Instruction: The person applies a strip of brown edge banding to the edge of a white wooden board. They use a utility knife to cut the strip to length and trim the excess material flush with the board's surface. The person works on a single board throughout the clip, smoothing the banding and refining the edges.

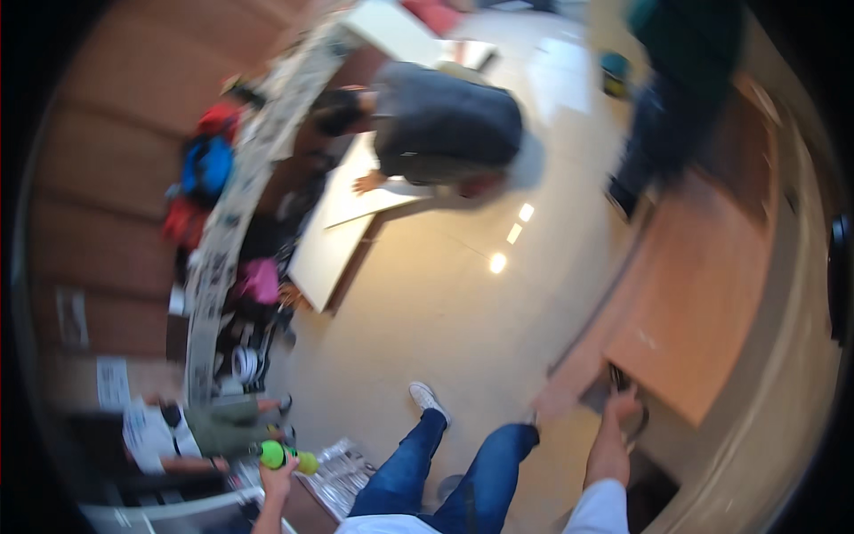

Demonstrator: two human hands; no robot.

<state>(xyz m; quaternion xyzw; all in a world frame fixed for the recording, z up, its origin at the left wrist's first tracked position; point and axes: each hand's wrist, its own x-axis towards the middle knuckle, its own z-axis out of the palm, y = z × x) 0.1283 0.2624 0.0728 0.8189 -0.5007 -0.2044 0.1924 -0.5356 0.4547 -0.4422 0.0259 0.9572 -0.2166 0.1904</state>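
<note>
Green item (272,455): in the left hand (277,481), at lower left, above the wrapped stack (342,476).
Left hand: fingers closed around it.
Dark item (616,377): at the right hand's (621,408) fingertips, beside the wood panel's (694,294) near corner; blurred, so I cannot tell whether the fingers clamp it.
White board (327,262): farther off, beyond bare floor (427,303).
Co-worker (449,125): bent over a board there, one hand on it.
</note>
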